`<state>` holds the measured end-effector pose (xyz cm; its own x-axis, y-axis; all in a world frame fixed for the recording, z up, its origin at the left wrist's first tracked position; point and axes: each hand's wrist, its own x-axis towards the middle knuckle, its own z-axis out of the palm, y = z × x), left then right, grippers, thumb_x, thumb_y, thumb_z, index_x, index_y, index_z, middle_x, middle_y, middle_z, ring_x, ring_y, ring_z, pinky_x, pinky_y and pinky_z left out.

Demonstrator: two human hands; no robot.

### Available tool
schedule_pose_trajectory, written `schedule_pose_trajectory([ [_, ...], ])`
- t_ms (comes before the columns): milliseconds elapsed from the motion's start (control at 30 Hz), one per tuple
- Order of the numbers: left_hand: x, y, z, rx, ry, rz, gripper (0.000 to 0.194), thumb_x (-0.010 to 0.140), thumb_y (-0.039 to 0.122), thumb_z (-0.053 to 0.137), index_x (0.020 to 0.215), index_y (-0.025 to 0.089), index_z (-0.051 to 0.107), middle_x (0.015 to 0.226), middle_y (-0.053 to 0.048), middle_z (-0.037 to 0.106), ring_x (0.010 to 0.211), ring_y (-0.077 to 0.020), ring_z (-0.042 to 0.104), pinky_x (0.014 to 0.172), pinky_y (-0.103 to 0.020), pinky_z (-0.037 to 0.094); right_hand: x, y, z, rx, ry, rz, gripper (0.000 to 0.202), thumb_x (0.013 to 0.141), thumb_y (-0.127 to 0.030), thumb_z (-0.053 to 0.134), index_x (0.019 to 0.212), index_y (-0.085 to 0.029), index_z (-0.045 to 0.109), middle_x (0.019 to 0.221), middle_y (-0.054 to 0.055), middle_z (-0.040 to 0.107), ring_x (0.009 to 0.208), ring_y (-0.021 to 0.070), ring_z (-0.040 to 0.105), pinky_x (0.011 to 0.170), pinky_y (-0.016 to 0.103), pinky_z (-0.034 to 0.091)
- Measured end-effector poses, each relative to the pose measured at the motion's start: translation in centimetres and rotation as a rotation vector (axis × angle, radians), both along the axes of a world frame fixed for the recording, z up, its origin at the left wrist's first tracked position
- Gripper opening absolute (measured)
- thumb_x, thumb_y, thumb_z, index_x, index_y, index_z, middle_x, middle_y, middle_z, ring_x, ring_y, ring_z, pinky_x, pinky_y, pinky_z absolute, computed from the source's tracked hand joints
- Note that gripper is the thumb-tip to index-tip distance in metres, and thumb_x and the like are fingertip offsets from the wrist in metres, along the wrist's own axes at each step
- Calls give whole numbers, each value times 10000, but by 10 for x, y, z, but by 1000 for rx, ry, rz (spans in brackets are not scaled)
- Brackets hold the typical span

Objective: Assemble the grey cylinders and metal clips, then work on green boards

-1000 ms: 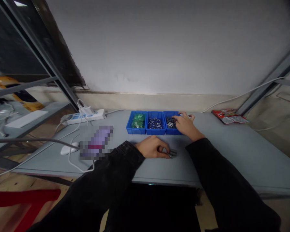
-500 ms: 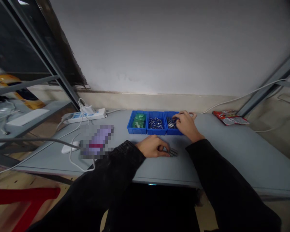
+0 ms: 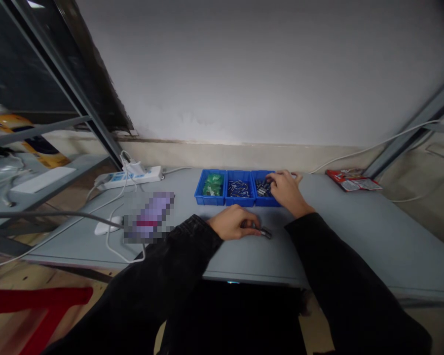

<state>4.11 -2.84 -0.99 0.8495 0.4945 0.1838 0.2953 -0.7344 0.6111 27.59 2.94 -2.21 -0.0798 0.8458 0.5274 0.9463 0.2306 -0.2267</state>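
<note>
My left hand [image 3: 239, 223] rests low over the table, its thumb and fingers closed on a small grey metal cylinder [image 3: 266, 232] that pokes out past the fingertips. My right hand [image 3: 286, 190] reaches over the right blue bin [image 3: 268, 201], curled fingertips down among the small dark metal cylinders [image 3: 262, 188]. Whatever those fingertips pinch is too small to make out. Thin silvery pins [image 3: 239, 188] lie in the middle blue bin [image 3: 240, 201]. Green packets [image 3: 213, 184] fill the left blue bin [image 3: 209, 200].
To the left lie a blurred-out phone [image 3: 153, 214], a white power strip [image 3: 133, 177] and loose white cables [image 3: 109, 241]. A red snack packet [image 3: 353, 180] sits at the back right. Metal frame posts [image 3: 403, 143] rise at both sides; a wall [image 3: 244, 74] stands behind.
The metal cylinder at my left fingertips has turned and shifted slightly. My right hand stays at the right bin, with only slight finger movement.
</note>
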Motion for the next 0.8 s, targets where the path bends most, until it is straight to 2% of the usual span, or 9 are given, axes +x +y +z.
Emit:
schedule_pose_trajectory([
  [133,0,2,1,114,-181,112,197,947,338,657,1003,159,718,819,-30,715,703,-129,631,683,-246,476,-8,-10,17,144,131,61,297,922,-162,435,1017,-202,712,976,76,742,1060,263,585,1038,493,213],
  [233,-4,7,2,216,-369,282,171,959,306,648,1029,158,698,928,-49,746,792,-135,675,768,-266,524,-22,-24,26,196,165,228,307,990,-247,398,1063,-192,691,996,77,732,990,242,605,1004,442,322],
  [367,-11,17,1,300,-520,488,175,938,310,678,1026,160,702,922,-50,750,745,-121,677,719,-246,552,-45,-42,24,143,162,463,314,1021,-345,414,1085,-198,684,1037,92,717,973,247,602,916,404,431],
  [467,-14,23,-1,320,-568,577,185,929,317,687,1033,166,713,869,-40,741,742,-130,680,686,-239,553,-57,-46,17,134,205,543,296,1015,-364,464,1160,-198,662,1062,95,711,984,246,605,910,402,463],
  [633,-14,23,-1,333,-562,591,155,929,281,688,1032,173,731,909,-37,756,788,-129,696,749,-247,569,-59,-41,10,162,239,539,294,1044,-328,409,1096,-198,667,998,92,699,946,230,608,881,373,480],
  [800,-14,21,2,360,-562,535,142,940,263,675,1033,187,749,976,-44,777,841,-138,714,824,-273,578,-57,-40,10,95,173,507,376,1058,-348,355,865,-202,642,813,75,651,825,219,596,806,344,462],
])
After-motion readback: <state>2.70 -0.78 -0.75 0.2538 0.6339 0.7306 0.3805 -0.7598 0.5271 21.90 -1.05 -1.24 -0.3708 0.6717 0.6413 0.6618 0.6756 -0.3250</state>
